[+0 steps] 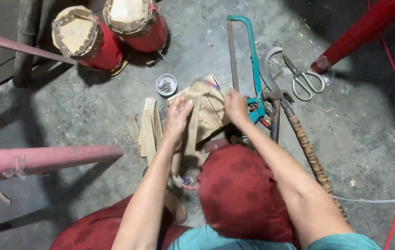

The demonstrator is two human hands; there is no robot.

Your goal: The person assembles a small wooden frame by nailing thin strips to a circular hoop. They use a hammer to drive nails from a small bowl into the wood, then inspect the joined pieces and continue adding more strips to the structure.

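Red-clad knee (244, 194) is raised at six o'clock, behind the work. Wooden slat (191, 127) is kept upright, clamped by left hand (177, 115) fingers; right hand (236, 105) is curled shut at one o'clock, steadying slats (209, 104). Hacksaw (254, 69) is kept handy beside it.

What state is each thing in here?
Left hand: gripping a wooden strip.
Right hand: closed on the wooden frame.
Scissors: lying shut.
Small tin: open, nails inside.
Hacksaw: lying flat.
Two drums: tipped over.
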